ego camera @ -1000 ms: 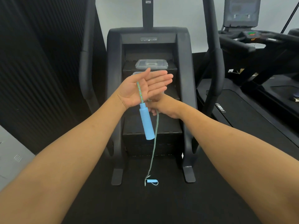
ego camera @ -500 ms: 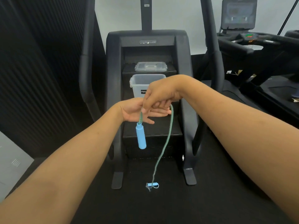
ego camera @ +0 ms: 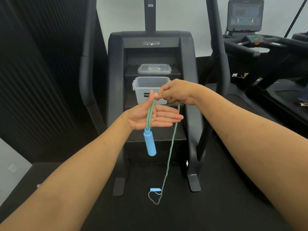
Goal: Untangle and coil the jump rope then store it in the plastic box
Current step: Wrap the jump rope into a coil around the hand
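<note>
The rope [ego camera: 149, 117] looks light, soft and limp: a thin braided cord that will hold no shape of its own, so each turn has to be pinned as I lay it. The weight sits in the handles. One handle [ego camera: 149, 142] hangs just below the heel of the left hand [ego camera: 160, 118], and I expect it to swing if I move sharply. The second handle [ego camera: 155, 189] lies on the floor with a small loose loop beside it, and a single strand runs up from there to the right hand [ego camera: 175, 92].

The best place to hold is the cord itself, close to the hanging handle, where a pinch controls both strands.

The left hand is held out palm up, with its fingers straight and together pointing right and its grip apart. A doubled run of rope lies across the palm. The thumb stands up beside the rope, though I can't tell whether it presses on it. The right hand hovers just above, wrist bent down, its grip clamped on the top of the doubled run between thumb and forefinger.

The box [ego camera: 141, 87] stands open on a step behind the hands, with its lid [ego camera: 154, 68] one step higher.
</note>
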`<state>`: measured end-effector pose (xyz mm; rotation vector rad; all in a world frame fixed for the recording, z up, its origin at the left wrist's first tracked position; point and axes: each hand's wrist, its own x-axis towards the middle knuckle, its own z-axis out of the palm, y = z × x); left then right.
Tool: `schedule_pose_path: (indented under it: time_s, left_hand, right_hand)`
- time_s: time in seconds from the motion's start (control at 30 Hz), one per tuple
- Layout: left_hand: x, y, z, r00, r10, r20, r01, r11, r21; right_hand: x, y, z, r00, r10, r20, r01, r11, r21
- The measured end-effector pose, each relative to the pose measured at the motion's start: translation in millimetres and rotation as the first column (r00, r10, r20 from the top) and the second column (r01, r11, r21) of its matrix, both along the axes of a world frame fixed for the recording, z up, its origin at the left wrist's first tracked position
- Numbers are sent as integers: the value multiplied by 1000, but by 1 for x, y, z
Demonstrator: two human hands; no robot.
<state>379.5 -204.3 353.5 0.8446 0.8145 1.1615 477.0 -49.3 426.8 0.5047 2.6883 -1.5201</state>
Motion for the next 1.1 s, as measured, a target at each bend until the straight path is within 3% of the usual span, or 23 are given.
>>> schedule_pose_path:
  time_s: [0.2, 0.3, 0.47, 0.73, 0.87, 0.97, 1.1]
  left_hand:
    - [4, -1, 16, 988, -137, -73, 144, 985, 98]
    - [1, -2, 17, 981, -192, -26, 193, 965, 176]
    - [3, 6, 27, 995, -99, 32, 84, 948, 307]
    - [-13, 4, 22, 972, 215, 97, -233, 935, 267]
    - [-17, 3, 19, 929, 369, 26, -367, 911, 185]
    - [-17, 1, 2, 971, 239, 4, -239, 967, 89]
    - [-18, -1, -22, 992, 104, -67, -102, 994, 34]
  right_hand:
    - [8, 13, -32, 996, 22, -90, -56, 915, -400]
    - [19, 21, -45, 996, 49, -72, -74, 910, -408]
    - [24, 4, -67, 991, 121, -54, -133, 891, -434]
    - [33, -9, -83, 972, 226, 64, -172, 869, -464]
    - [34, -21, -75, 910, 364, 198, -288, 899, -328]
    - [22, -35, -42, 828, 464, 313, -440, 886, -149]
    - [16, -36, 10, 775, 444, 449, -507, 862, 23]
